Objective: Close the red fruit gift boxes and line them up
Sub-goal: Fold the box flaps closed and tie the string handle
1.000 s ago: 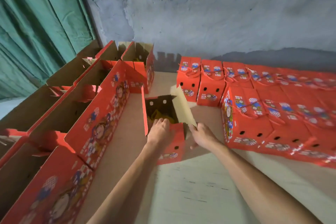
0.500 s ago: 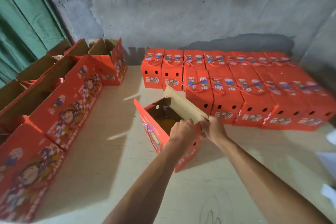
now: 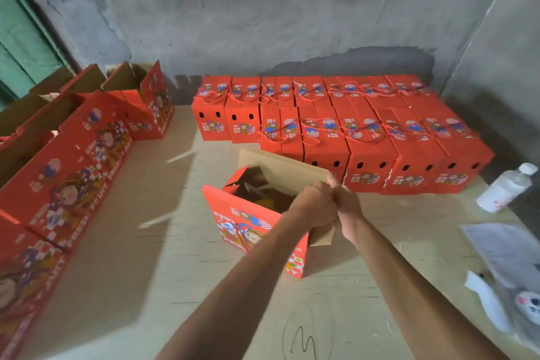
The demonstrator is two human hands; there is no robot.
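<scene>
Tabletop (image 3: 122, 242) | hands (image 3: 330, 207) grip open box (image 3: 251, 228) | yellow contents

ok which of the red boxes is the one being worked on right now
The open box standing alone mid-table, brown flaps still up, gripped at its near right corner by the left hand and right hand. The closed boxes sit in rows behind it.

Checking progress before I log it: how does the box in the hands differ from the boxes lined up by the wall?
The held box is open, brown flap up; the lined-up boxes are closed with red cords on top. It stands alone and askew; they sit packed in rows. The left hand and right hand grip only it. Both share red printed card.
</scene>
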